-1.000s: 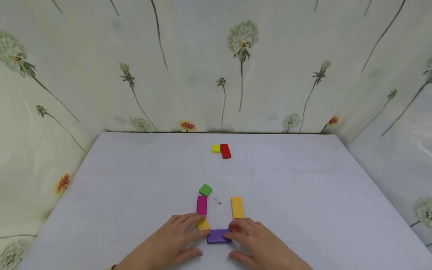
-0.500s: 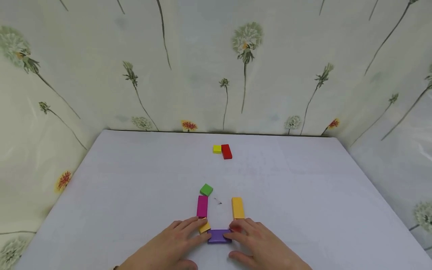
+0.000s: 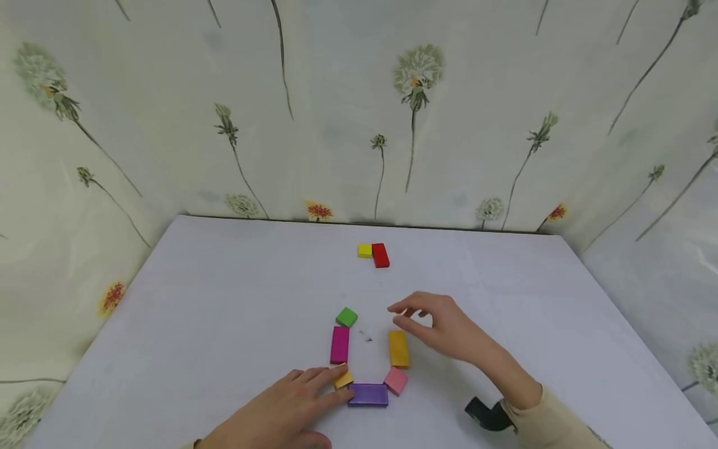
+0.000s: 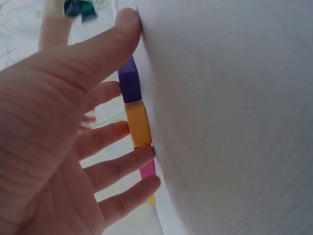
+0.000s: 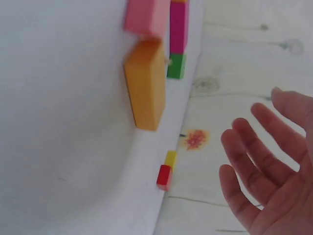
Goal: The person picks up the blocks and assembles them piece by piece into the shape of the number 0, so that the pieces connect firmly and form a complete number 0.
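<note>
My left hand (image 3: 291,402) rests with spread fingers on a small orange block (image 3: 343,378) and the left end of a purple block (image 3: 368,395). My right hand (image 3: 440,321) is raised above the table past the far end of a long orange block (image 3: 399,349), holding nothing, its fingers loosely bent. A pink block (image 3: 396,381) joins the purple block to that long orange one. On the left side a magenta block (image 3: 339,345) runs from the small orange block up to a green block (image 3: 346,317). Together they form a U.
At the back of the white table (image 3: 252,299) lie a yellow block (image 3: 364,251) and a red block (image 3: 381,255), side by side. A dark mark (image 3: 366,336) shows inside the U. Flower-printed sheeting (image 3: 336,125) rises behind and beside the table.
My right hand has lifted off the pink and purple blocks and moved forward and right, uncovering the pink block. The left hand stays on its blocks. The head view has shifted slightly.
</note>
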Demonstrator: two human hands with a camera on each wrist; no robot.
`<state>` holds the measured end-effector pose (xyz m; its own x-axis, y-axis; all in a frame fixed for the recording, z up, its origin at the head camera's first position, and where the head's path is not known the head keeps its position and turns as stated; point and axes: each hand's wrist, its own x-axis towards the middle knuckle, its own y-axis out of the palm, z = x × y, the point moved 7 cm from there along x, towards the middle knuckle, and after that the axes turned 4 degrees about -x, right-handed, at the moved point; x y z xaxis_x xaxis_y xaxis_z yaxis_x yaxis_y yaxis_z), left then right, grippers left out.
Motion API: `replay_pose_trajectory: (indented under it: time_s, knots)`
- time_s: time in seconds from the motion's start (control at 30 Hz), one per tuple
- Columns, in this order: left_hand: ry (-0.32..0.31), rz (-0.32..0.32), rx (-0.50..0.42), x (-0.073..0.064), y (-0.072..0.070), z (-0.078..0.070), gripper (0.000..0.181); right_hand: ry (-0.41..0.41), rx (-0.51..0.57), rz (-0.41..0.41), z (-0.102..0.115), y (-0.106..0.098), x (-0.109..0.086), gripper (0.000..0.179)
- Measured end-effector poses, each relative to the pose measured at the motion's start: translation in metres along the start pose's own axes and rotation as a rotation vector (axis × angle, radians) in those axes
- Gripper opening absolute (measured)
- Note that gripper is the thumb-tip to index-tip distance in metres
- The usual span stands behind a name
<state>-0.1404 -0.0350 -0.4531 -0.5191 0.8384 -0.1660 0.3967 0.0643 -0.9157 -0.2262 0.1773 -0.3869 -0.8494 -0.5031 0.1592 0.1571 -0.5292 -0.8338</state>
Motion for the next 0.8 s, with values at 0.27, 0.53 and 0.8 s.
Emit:
replay_pose_trajectory:
  time_s: [0.27,0.53,0.8]
  knots:
    - [0.033,-0.009,0.025,0.0,0.001,0.002,0.064,0.068,-0.177,-0.073,-0.031,-0.007,0.088,0.031]
    - [0.051,-0.025,0.08,-0.001,0.002,0.003,0.064,0.095,-0.402,0.033,-0.051,0.021,0.144,0.043]
    - [0.033,-0.025,0.09,-0.002,0.002,0.005,0.064,0.15,-0.609,0.144,-0.058,0.042,0.177,0.043]
